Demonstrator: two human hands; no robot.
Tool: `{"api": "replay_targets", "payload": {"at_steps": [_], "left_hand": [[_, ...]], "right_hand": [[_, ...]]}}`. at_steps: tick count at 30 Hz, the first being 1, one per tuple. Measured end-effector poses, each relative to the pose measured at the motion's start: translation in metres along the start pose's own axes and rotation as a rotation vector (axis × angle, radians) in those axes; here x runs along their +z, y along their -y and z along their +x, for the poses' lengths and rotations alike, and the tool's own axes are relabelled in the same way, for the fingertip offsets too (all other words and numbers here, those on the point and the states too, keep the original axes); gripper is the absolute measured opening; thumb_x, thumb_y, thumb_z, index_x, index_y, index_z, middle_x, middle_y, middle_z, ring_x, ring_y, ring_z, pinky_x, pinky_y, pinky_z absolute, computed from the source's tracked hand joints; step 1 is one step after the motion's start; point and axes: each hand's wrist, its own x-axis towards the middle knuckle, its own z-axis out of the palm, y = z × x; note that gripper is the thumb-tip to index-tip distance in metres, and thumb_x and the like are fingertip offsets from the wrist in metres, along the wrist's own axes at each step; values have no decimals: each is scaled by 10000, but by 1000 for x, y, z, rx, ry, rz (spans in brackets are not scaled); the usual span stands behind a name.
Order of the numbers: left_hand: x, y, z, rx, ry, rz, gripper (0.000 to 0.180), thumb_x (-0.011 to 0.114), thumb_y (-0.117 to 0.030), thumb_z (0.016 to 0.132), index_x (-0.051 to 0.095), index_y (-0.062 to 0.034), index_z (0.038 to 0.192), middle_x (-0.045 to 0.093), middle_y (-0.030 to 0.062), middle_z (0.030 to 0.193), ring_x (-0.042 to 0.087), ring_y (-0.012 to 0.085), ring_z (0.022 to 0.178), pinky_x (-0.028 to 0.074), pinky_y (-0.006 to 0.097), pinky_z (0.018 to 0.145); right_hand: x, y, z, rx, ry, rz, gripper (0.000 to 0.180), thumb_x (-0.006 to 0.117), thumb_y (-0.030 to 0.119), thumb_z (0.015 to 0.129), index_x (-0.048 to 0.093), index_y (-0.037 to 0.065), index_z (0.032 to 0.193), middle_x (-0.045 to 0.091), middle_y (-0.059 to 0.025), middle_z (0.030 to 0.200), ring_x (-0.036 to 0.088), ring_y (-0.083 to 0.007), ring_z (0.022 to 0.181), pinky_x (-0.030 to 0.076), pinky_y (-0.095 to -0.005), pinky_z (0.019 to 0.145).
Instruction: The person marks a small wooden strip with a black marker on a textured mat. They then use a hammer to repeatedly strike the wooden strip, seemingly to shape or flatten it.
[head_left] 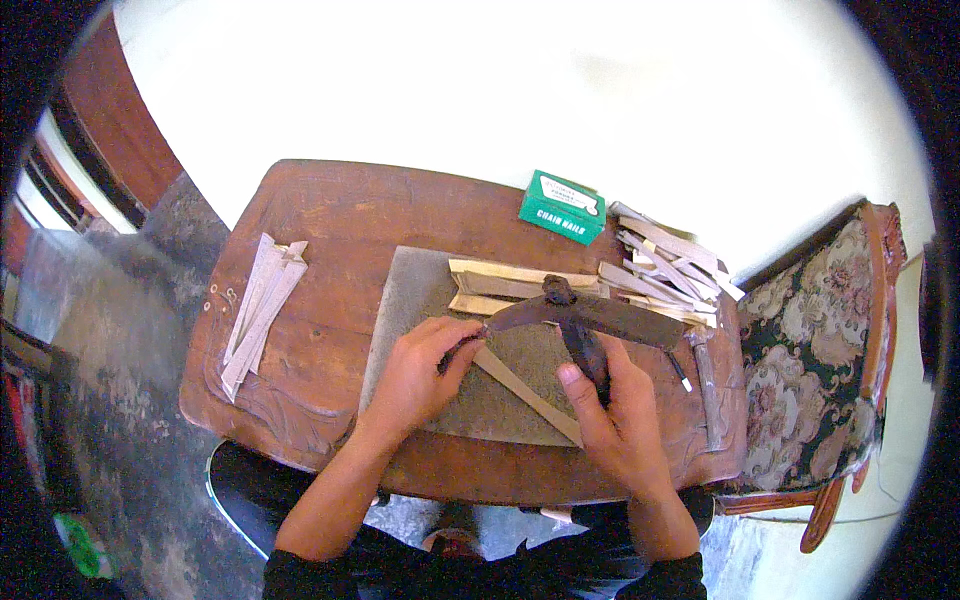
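My right hand (622, 415) is wrapped round the dark handle of a hammer (625, 322) with a long, curved, dark metal head. The head spans above a grey slab (405, 330), its narrow left end close to my left fingertips. My left hand (425, 370) is closed in a pinch; what sits between the fingertips is too small to make out. A thin wooden strip (525, 392) slants across the slab, from beside my left fingers towards my right hand. Behind the hammer lie several pale wooden pieces (490, 272), partly hidden by its head.
The slab rests on a carved wooden table (340, 220). A fanned bundle of wooden strips (262, 310) lies on the left. At the back are a green box (563, 207) and a heap of strips (670, 262). A grey handle-like tool (709, 390) and patterned chair (820, 330) are right.
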Motion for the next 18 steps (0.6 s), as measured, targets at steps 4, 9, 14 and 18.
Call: {"api": "replay_targets", "payload": {"at_steps": [4,9,14,18], "left_hand": [[-2,-3,0,-34,5,-28,184,705,-54,863,682,6,1035,693,175,957,671,358,876,537,415,771],[-2,0,-1,-21,11,7,172,697,-43,861,696,-20,1031,702,164,962,682,350,902,538,399,785],[-2,-3,-1,-43,13,-2,172,702,-46,860,697,-16,1029,704,169,965,682,351,903,538,400,789],[-2,-6,-1,-53,5,-3,173,703,-43,860,697,-9,1029,709,166,983,688,344,912,541,394,802]], "right_hand": [[-2,13,5,-9,56,-92,334,612,301,981,600,-27,1042,644,-254,865,640,-459,832,496,-490,720],[2,10,7,-62,44,-52,331,610,303,982,580,-27,971,620,-256,834,627,-464,800,486,-493,681],[1,11,7,-78,44,-70,330,611,300,981,578,-27,968,619,-262,839,629,-471,800,492,-496,688],[-3,13,9,-87,40,-58,330,611,301,981,583,-27,968,624,-263,842,631,-472,805,494,-499,700]]}}
